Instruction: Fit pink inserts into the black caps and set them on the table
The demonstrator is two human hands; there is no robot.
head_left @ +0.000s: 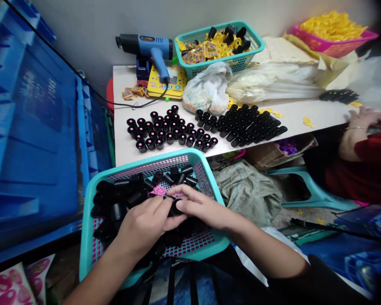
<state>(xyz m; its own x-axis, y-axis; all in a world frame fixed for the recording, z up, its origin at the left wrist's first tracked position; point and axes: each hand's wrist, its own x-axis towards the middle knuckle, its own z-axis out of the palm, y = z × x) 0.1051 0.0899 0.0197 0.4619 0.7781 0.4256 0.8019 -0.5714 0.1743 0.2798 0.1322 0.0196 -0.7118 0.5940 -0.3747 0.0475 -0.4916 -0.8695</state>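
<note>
Over a turquoise basket (195, 157), my two hands meet around a small black cylindrical cap (177, 206). My left hand (147, 218) is closed, its fingers wrapped about the cap's side. The thumb of my right hand (198, 206) presses at the cap's top, with the fingers curled behind it. Many loose black caps (117, 212) fill the basket, and a heap of small pink pieces (158, 190) lies among them. On the white table beyond, black caps with pink centres (160, 133) stand upright in a group.
More black caps (250, 123) stand to their right. Behind are a heat gun (160, 53), a turquoise basket of yellow parts (217, 63), a plastic bag (206, 91) and a pink basket (339, 48). Blue crates (44, 110) rise at left. Another person's arm (352, 133) rests at right.
</note>
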